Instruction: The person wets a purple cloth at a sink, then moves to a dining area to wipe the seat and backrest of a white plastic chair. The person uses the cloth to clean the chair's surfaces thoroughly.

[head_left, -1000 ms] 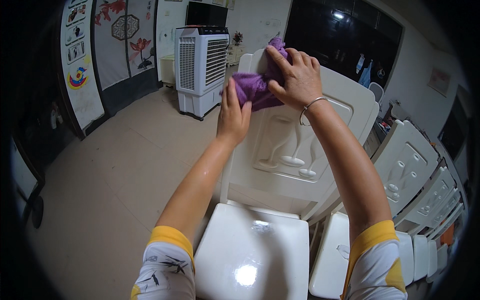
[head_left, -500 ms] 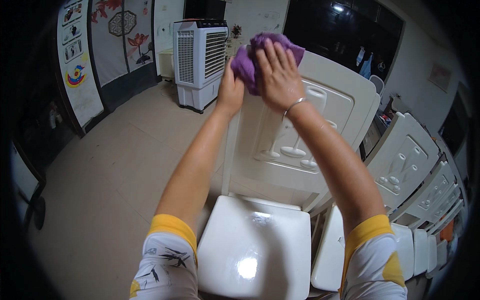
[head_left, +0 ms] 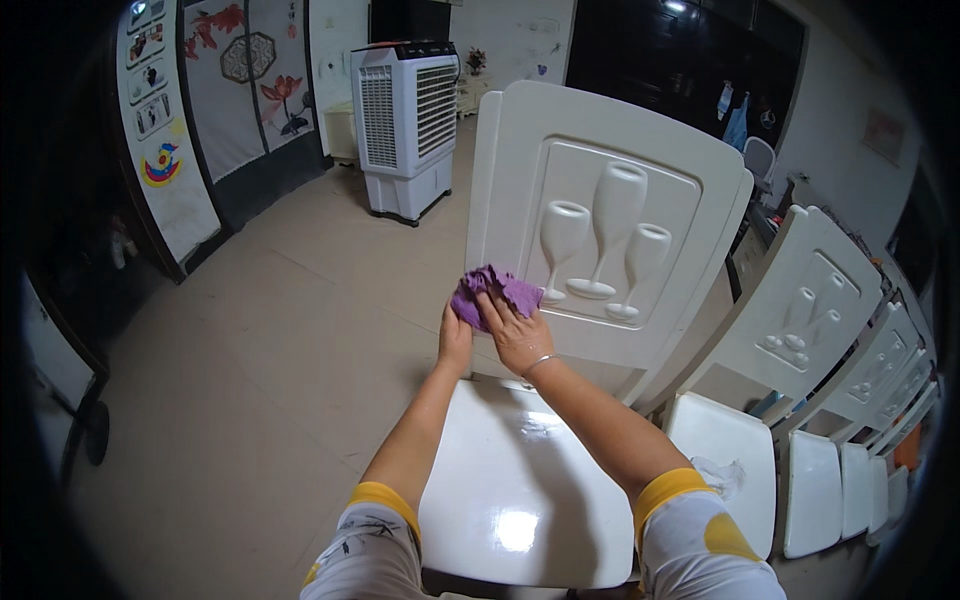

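Note:
A purple cloth (head_left: 482, 283) is bunched at the lower left edge of a white chair's backrest (head_left: 512, 225). My right hand (head_left: 522, 338), with a bracelet at the wrist, presses the cloth against the front of the backrest. On the outer side of that edge, my left hand (head_left: 456, 340) grips the cloth; its fingertips are partly hidden. Three wine glasses in relief (head_left: 612, 215) decorate the panel. Below my forearms lies the chair's glossy white seat (head_left: 480, 490), with a shadow across it.
More white chairs (head_left: 815, 300) stand in a row on the right. A crumpled white cloth or tissue (head_left: 722, 476) lies on the nearest one's seat (head_left: 720, 420). A white air cooler (head_left: 405, 130) stands on the tiled floor (head_left: 270, 380) behind to the left.
Both hands have slid down the backrest's left edge with the purple cloth, from the top corner to near the bottom. The view has shifted slightly, uncovering the wine-glass relief.

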A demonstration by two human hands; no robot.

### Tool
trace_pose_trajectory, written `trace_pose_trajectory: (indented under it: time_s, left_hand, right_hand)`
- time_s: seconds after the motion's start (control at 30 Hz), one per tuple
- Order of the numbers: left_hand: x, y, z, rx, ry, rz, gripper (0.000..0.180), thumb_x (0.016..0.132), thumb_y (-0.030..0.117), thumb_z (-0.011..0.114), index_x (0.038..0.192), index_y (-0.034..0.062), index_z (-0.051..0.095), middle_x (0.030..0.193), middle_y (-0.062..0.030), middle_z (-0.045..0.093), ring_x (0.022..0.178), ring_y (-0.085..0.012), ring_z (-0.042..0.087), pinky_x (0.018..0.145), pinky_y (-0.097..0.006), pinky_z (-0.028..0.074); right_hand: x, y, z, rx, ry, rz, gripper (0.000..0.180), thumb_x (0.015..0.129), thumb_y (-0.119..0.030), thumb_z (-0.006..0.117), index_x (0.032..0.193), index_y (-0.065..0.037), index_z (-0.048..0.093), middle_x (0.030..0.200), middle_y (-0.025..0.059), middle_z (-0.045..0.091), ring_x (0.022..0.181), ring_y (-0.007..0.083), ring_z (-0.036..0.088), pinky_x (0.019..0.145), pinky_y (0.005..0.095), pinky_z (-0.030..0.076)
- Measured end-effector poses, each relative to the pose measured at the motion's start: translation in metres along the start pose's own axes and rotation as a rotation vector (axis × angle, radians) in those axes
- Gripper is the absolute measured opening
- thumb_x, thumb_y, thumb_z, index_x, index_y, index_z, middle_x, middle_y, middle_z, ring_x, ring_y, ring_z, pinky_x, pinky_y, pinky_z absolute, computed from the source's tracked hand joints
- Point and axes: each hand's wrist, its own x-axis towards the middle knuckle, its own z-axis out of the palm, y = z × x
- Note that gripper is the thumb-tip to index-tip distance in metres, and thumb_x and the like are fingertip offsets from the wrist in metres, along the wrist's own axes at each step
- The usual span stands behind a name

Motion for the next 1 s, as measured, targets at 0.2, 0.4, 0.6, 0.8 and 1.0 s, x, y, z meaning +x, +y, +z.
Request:
trace_pose_trajectory:
  time_s: [0.2, 0.4, 0.6, 0.8, 1.0]
  left_hand:
    - [0.056, 0.092, 0.01, 0.286, 0.125, 0.301, 0.052, 0.087, 0.002, 0.044, 0.138, -0.0035, 0.041, 0.134, -0.0256, 0.05, 0.125, -0.0362, 0.048, 0.106, -0.04, 0.036]
    - [0.16, 0.198, 0.036, 0.235, 0.143, 0.46, 0.055, 0.086, 0.005, 0.043, 0.139, -0.0051, 0.037, 0.132, -0.0288, 0.05, 0.122, -0.0398, 0.049, 0.103, -0.039, 0.038]
    - [0.119, 0.136, 0.041, 0.419, 0.233, 0.582, 0.063, 0.08, 0.0, 0.042, 0.142, -0.0045, 0.033, 0.142, -0.0266, 0.04, 0.131, -0.0405, 0.039, 0.111, -0.043, 0.029]
    - [0.101, 0.171, 0.103, 0.865, 0.129, 0.64, 0.073, 0.078, 0.01, 0.05, 0.148, 0.0066, 0.028, 0.154, -0.0144, 0.027, 0.116, -0.0337, 0.048, 0.099, -0.046, 0.036]
    - [0.057, 0.177, 0.144, 0.879, -0.162, 0.694, 0.075, 0.078, 0.01, 0.054, 0.148, 0.0075, 0.029, 0.153, -0.0141, 0.029, 0.118, -0.0293, 0.05, 0.093, -0.044, 0.039]
  right_hand:
    - [0.055, 0.053, -0.052, 0.019, 0.096, -0.094, 0.065, 0.083, -0.011, 0.051, 0.146, -0.012, 0.035, 0.138, 0.0108, 0.051, 0.125, 0.0263, 0.05, 0.104, 0.0415, 0.038]
    - [0.14, 0.08, -0.152, -0.114, 0.503, 0.068, 0.052, 0.082, -0.01, 0.051, 0.134, -0.012, 0.047, 0.144, 0.0096, 0.044, 0.124, 0.0255, 0.051, 0.087, 0.0398, 0.048]
    - [0.104, 0.079, -0.122, -0.073, 0.333, -0.098, 0.057, 0.085, -0.014, 0.047, 0.141, -0.011, 0.04, 0.145, 0.0111, 0.044, 0.126, 0.0251, 0.05, 0.106, 0.0428, 0.034]
    - [0.056, 0.135, -0.145, -0.045, 0.361, 0.105, 0.061, 0.084, -0.011, 0.047, 0.143, -0.011, 0.036, 0.146, 0.0118, 0.043, 0.119, 0.0241, 0.055, 0.096, 0.0402, 0.04]
    - [-0.005, 0.167, -0.161, -0.117, 0.372, 0.153, 0.06, 0.081, -0.009, 0.053, 0.14, -0.011, 0.041, 0.141, 0.0114, 0.047, 0.122, 0.0322, 0.052, 0.092, 0.0421, 0.044]
